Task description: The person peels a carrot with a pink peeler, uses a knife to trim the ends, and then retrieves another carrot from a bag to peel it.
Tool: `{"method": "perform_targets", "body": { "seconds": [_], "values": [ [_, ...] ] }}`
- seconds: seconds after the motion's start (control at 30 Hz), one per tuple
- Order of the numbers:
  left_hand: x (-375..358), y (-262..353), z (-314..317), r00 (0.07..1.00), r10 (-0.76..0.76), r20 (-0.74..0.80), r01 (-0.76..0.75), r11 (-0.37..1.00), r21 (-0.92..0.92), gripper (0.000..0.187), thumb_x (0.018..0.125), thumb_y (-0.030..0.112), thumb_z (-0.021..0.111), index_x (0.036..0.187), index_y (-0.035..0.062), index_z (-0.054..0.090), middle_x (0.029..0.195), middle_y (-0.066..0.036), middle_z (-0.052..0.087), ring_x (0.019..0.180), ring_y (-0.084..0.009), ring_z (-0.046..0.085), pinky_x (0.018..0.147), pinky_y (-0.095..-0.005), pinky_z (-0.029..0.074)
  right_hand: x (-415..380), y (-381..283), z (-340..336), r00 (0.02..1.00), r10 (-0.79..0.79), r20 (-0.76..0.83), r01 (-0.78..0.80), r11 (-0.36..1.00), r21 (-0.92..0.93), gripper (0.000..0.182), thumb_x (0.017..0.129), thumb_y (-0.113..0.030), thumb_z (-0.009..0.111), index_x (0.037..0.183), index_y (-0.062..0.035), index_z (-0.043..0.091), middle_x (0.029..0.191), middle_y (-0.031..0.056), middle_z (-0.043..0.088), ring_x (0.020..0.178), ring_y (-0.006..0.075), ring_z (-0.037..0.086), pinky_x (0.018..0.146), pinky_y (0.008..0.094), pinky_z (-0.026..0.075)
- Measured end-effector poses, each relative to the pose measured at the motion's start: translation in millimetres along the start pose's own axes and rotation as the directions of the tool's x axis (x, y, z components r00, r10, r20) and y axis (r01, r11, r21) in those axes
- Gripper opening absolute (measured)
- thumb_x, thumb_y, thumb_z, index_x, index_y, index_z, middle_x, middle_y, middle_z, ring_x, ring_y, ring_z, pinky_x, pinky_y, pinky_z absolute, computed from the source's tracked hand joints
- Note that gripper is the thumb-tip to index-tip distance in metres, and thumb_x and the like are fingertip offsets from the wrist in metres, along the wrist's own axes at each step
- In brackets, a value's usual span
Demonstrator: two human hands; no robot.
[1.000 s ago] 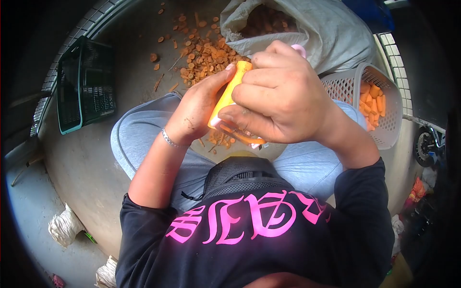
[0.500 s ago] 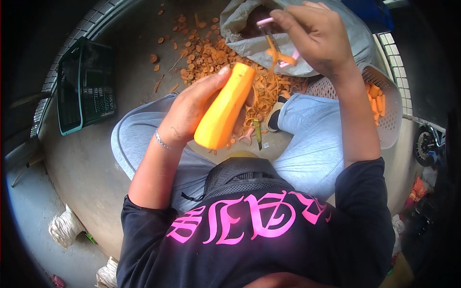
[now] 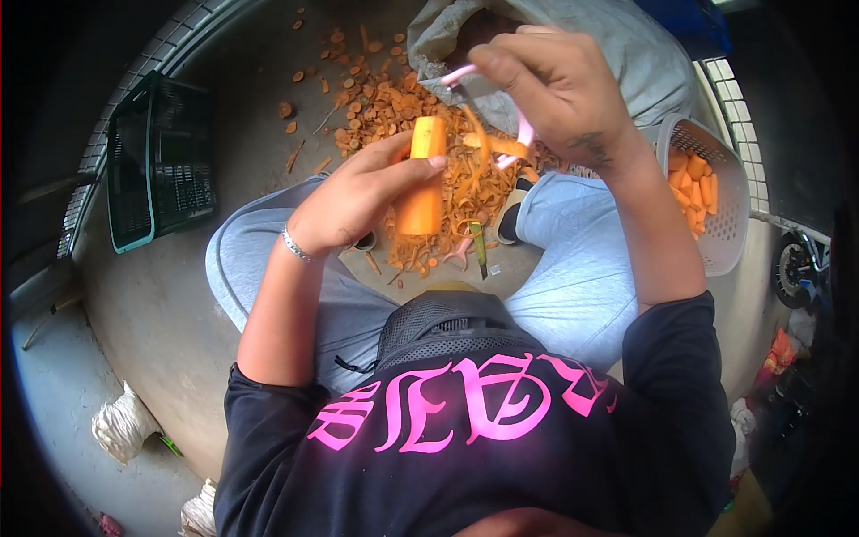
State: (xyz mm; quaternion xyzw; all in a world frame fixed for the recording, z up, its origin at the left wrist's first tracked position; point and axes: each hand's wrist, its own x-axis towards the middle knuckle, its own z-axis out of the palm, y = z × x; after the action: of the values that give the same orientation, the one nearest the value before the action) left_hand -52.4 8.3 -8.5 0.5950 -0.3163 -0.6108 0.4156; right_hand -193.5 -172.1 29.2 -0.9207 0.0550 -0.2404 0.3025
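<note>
Wrapped round a thick, peeled orange carrot (image 3: 420,201), my left hand (image 3: 362,190) has its thumb across the front, with the cut end pointing up and away from me. My right hand (image 3: 559,89) grips a pink peeler (image 3: 525,134) up and to the right of the carrot, apart from it. Strips of carrot peel (image 3: 483,148) hang from the peeler's blade. Below, a big heap of peelings and carrot slices (image 3: 380,107) covers the floor. A second pink peeler (image 3: 461,253) and a knife with a yellow-green handle (image 3: 479,246) lie between my feet.
On the right stands a pale perforated basket (image 3: 729,215) with peeled carrots (image 3: 693,188) in it. A grey-white sack (image 3: 617,54) lies open beyond the peelings. To the left is a dark green crate (image 3: 134,179). My knees flank the heap.
My left hand has turned the carrot more upright and shifted it slightly away from me. The right hand with the peeler has come down and left, closer to the carrot.
</note>
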Motion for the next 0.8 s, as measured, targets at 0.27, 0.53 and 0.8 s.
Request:
{"method": "perform_targets", "body": {
  "seconds": [0.27, 0.53, 0.8],
  "values": [
    [4, -9, -16, 0.999, 0.000, -0.041, -0.001, 1.000, -0.013, 0.052, 0.092, 0.036, 0.059, 0.123, -0.0044, 0.049, 0.099, -0.010, 0.063, 0.090, -0.0135, 0.062, 0.082, -0.0275, 0.049, -6, 12, 19, 0.995, -0.101, 0.017, 0.101, 0.995, -0.012, 0.023, 0.090, -0.021, 0.058, 0.078, -0.0028, 0.066, 0.060, 0.0113, 0.052, 0.058, 0.0264, 0.050, 0.057, 0.0348, 0.038],
    [6, -7, -15, 0.991, 0.025, -0.134, -0.087, 0.872, -0.481, 0.044, 0.098, 0.036, 0.047, 0.112, -0.0049, 0.057, 0.097, -0.013, 0.066, 0.081, -0.0183, 0.066, 0.074, -0.0281, 0.053, -5, 0, 19, 0.993, -0.109, 0.051, 0.115, 0.985, -0.128, 0.027, 0.089, -0.032, 0.058, 0.076, -0.0113, 0.069, 0.065, 0.0069, 0.062, 0.066, 0.0254, 0.061, 0.067, 0.0377, 0.047],
    [9, -14, -10, 0.977, -0.077, -0.198, -0.049, 0.825, -0.563, 0.043, 0.098, 0.038, 0.048, 0.109, -0.0030, 0.058, 0.088, -0.011, 0.064, 0.070, -0.0181, 0.065, 0.056, -0.0314, 0.057, -8, -13, 28, 0.981, -0.192, 0.038, 0.196, 0.962, -0.192, 0.028, 0.089, -0.034, 0.059, 0.072, -0.0125, 0.066, 0.064, 0.0020, 0.062, 0.065, 0.0208, 0.059, 0.069, 0.0354, 0.041]
  ]
}}
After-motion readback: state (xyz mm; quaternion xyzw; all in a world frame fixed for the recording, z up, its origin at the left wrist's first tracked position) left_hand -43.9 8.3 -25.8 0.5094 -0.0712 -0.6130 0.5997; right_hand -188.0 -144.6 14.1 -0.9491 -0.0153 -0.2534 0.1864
